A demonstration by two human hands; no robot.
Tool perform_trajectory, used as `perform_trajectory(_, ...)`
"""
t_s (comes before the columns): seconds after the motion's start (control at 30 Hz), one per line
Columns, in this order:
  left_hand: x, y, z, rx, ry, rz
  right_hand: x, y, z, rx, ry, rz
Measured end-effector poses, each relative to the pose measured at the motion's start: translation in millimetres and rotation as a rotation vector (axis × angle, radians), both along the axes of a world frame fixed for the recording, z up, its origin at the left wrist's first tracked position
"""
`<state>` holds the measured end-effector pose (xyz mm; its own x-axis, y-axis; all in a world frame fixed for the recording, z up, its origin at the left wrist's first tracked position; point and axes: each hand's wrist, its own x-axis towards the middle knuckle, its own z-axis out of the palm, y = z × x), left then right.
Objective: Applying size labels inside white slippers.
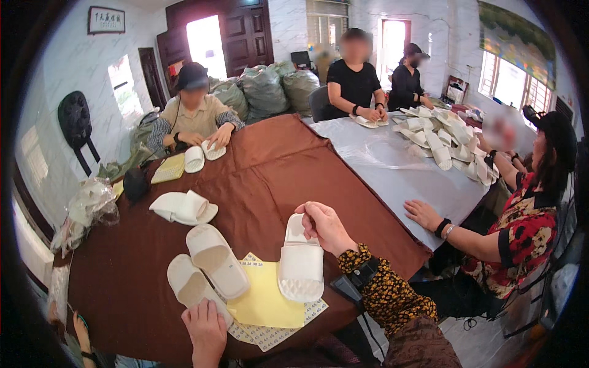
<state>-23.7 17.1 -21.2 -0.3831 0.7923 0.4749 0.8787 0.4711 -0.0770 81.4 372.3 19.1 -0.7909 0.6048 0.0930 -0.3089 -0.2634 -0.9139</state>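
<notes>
A white slide slipper (300, 270) lies with its strap toward me, partly over a yellow sheet (270, 294). Above its far end is my right hand (328, 228), thumb and fingers pinched together; anything between them is too small to make out. Two more slippers lie side by side to the left. My left hand (205, 328) has its fingers closed over the near end of the outer slipper (187, 279); its thumb is not clearly visible. The inner slipper (218, 260) rests against that one. Printed label sheets (276, 336) stick out from beneath the yellow sheet.
A brown cloth (123, 294) covers my table. Another pair of slippers (184, 207) lies farther off. Across from me, a person (199, 113) handles slippers beside a yellow sheet. A slipper heap (445, 138) covers part of the pale table at right, where several people work. Sacks (264, 89) stand behind.
</notes>
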Motion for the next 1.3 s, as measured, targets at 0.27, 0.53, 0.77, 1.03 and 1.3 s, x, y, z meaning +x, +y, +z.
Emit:
perform_trajectory(0.27, -3.5, 2.5, 7.1, -0.031, 0.052, 0.050, -2.9, -16.3, 10.7, 0.128, -0.205, -0.151)
perform_trajectory(0.53, 4.0, -3.6, -6.2, 0.051, 0.036, 0.094, 0.2, -17.3, 0.8, 0.039, -0.015, -0.012)
perform_trajectory(0.77, 5.7, -2.0, -8.1, 0.141, -0.072, 0.076, -0.4, -15.4, -2.8, 0.054, -0.004, 0.018)
perform_trajectory(1.03, 3.5, -1.8, -9.2, 0.182, -0.086, 0.082, -2.7, -9.4, -8.3, 0.063, 0.031, -0.001)
perform_trajectory(1.3, 1.8, -2.8, -14.2, 0.256, -0.177, 0.094, -2.3, -1.6, -15.0, 0.046, 0.044, -0.053)
